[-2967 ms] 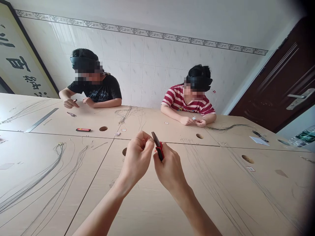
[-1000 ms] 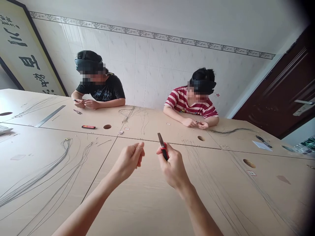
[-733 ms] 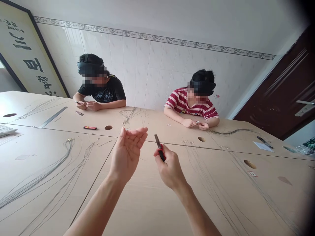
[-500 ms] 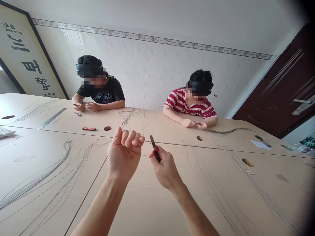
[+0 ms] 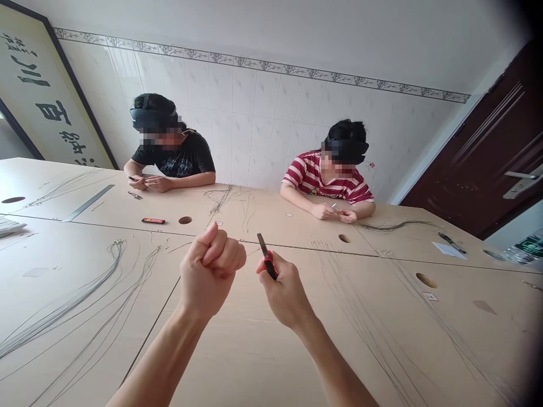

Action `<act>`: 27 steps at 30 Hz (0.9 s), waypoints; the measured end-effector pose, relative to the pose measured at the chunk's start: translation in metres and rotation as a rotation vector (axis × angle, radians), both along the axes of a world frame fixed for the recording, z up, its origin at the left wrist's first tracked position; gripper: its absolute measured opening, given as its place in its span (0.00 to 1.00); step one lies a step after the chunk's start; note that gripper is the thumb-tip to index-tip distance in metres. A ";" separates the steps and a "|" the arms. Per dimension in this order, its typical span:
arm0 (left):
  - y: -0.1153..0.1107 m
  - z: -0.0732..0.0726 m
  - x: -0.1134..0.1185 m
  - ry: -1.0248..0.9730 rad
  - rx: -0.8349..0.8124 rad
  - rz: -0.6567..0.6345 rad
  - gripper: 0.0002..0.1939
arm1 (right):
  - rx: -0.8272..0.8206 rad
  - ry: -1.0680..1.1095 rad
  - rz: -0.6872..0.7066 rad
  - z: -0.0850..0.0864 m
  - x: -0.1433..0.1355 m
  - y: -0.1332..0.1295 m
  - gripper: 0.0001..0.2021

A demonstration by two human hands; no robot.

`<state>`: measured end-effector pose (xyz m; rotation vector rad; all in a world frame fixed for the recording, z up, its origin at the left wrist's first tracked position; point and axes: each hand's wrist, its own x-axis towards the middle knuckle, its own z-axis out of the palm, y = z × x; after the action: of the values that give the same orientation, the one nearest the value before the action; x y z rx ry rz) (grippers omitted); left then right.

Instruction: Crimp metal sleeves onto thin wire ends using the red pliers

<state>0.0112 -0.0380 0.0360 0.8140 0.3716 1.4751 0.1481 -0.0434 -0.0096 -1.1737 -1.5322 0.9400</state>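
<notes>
My left hand [image 5: 213,263] is raised over the table, its fingers curled into a fist with the thumb across them. Anything inside that fist is hidden; a faint thin line shows just to its right. In my right hand [image 5: 285,288] is a pair of pliers [image 5: 265,254] with red and black handles, seen edge-on, their dark metal jaws pointing up and slightly left. The two hands are apart, with the plier jaws a short way right of the left fist. Thin wire cords [image 5: 91,291] with small metal ends lie on the table to the left.
More cords [image 5: 360,316] lie to the right. The pale table [image 5: 246,362] has seams and round holes. Across it sit one person in black [image 5: 186,158] and another in red stripes [image 5: 305,175], both handling small things. A red-and-black box [image 5: 153,221] and steel ruler [image 5: 91,202] lie left.
My left hand has turned and closed from loosely curled fingers into a fist, shifting slightly left and down. My right hand and the pliers have stayed nearly still.
</notes>
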 end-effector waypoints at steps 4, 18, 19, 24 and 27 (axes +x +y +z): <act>0.003 -0.004 -0.003 0.137 0.037 0.028 0.26 | -0.014 -0.031 -0.020 -0.003 0.003 0.001 0.05; -0.002 -0.006 -0.007 0.199 0.024 0.023 0.26 | -0.027 -0.057 -0.012 -0.006 0.005 0.004 0.05; -0.002 -0.007 -0.007 0.219 0.017 0.044 0.26 | -0.016 -0.056 -0.015 -0.007 0.004 0.005 0.05; -0.004 -0.011 -0.011 0.669 0.012 0.311 0.23 | 0.071 -0.142 -0.050 -0.016 -0.002 0.004 0.06; -0.007 -0.014 -0.012 1.042 -0.014 0.354 0.24 | 0.137 -0.218 -0.081 -0.018 -0.004 0.005 0.08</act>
<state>-0.0013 -0.0448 0.0219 1.5295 1.3517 1.2455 0.1445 -0.0389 -0.0274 -1.2619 -1.6797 0.6590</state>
